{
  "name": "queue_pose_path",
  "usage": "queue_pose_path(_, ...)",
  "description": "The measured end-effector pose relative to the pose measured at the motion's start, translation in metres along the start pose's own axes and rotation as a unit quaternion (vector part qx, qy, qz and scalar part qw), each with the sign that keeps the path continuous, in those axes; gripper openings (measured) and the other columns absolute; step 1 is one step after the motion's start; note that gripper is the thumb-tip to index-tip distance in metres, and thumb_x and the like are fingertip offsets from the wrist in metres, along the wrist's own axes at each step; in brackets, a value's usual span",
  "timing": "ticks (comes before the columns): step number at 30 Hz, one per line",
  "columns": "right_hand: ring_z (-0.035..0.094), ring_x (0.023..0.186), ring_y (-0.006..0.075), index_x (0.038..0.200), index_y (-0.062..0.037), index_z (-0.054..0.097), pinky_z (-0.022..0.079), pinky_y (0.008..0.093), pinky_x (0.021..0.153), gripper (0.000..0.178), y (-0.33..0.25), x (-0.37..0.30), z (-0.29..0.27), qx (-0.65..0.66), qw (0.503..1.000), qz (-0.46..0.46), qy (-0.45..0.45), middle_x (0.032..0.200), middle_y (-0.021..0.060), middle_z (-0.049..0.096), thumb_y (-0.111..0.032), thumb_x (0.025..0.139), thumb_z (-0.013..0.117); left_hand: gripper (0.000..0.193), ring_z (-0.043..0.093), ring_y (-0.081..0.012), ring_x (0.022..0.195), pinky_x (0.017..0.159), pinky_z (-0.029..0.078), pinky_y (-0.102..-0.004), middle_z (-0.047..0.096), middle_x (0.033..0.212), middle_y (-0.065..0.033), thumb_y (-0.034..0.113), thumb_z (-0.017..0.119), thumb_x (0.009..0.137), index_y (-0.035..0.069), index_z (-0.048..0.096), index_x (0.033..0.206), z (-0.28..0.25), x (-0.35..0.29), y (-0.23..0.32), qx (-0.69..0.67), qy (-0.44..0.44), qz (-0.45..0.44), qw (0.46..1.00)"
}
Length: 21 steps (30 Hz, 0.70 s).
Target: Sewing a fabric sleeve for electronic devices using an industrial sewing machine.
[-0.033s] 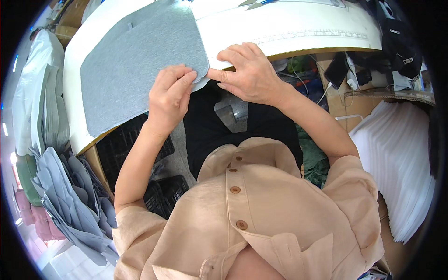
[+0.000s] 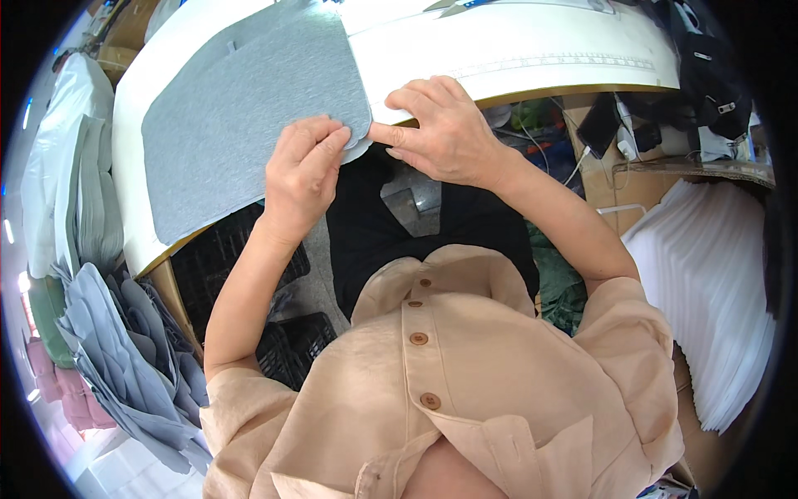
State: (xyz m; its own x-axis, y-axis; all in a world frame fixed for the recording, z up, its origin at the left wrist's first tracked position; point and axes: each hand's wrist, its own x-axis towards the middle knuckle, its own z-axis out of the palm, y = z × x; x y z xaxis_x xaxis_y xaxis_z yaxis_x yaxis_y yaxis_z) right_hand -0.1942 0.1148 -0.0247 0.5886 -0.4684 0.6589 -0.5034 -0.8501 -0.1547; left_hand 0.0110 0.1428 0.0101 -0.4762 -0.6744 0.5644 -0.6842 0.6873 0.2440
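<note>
A large grey fabric piece [image 2: 241,108] with rounded corners lies over the near left part of the white table [image 2: 515,41]. At its near right corner, a small rounded edge is turned and shows a paler underside. My left hand [image 2: 303,162] is closed on this corner, thumb and forefinger pinching the fabric. From the right, my right hand [image 2: 449,133] touches the same corner with the tip of its index finger. Its thumb and other fingers stand apart from the cloth.
Printed ruler marks [image 2: 573,61] run along the table's near right edge. Stacked grey fabric pieces [image 2: 125,358] stand at the left. A tall stack of white sheets [image 2: 706,291] is at the right, below cables and a power strip [image 2: 625,129]. Black crates [image 2: 291,345] sit under the table.
</note>
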Motion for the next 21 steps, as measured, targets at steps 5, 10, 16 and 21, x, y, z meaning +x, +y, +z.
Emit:
queue_pose_path(5, 0.046, 0.096, 0.0206, 0.098, -0.0204, 0.059, 0.035, 0.0351, 0.079, 0.031, -0.001, 0.002, -0.004, -0.005, 1.0, -0.002, -0.006, 0.099, 0.0048, 0.05, -0.019, 0.068, 0.065, 0.025, 0.058, -0.0267, 0.08, 0.066, 0.049, -0.0326, 0.058, 0.084, -0.0086, -0.004, 0.063, 0.059, 0.001, 0.06, 0.084, 0.005, -0.001, 0.001, 0.066, 0.024, 0.069, 0.995)
queue_pose_path(10, 0.046, 0.098, 0.0206, 0.098, -0.0201, 0.06, 0.035, 0.0354, 0.081, 0.028, 0.001, 0.001, -0.006, 0.007, 1.0, -0.005, -0.013, 0.099, 0.0045, 0.05, -0.018, 0.07, 0.063, 0.025, 0.057, -0.0274, 0.083, 0.069, 0.049, -0.0338, 0.056, 0.085, -0.0105, -0.001, 0.063, 0.059, -0.001, 0.058, 0.084, 0.003, 0.003, 0.01, 0.068, -0.01, 0.059, 0.996)
queue_pose_path(16, 0.046, 0.098, 0.0212, 0.097, -0.0193, 0.061, 0.035, 0.0357, 0.081, 0.027, 0.001, 0.003, -0.006, 0.002, 1.0, -0.011, -0.012, 0.099, 0.0048, 0.051, -0.017, 0.07, 0.062, 0.027, 0.057, -0.0273, 0.083, 0.069, 0.049, -0.0342, 0.055, 0.084, -0.011, 0.002, 0.064, 0.059, -0.001, 0.057, 0.085, 0.012, -0.002, 0.002, 0.1, 0.025, 0.082, 0.991)
queue_pose_path(21, 0.047, 0.096, 0.0225, 0.096, -0.0154, 0.061, 0.036, 0.0364, 0.083, 0.025, -0.001, 0.007, -0.012, 0.025, 0.999, 0.008, -0.028, 0.099, 0.0057, 0.052, -0.016, 0.071, 0.062, 0.022, 0.058, -0.0262, 0.077, 0.065, 0.048, -0.0333, 0.056, 0.082, -0.011, 0.0, 0.063, 0.06, 0.0, 0.057, 0.081, 0.013, -0.001, 0.001, 0.083, 0.058, 0.058, 0.993)
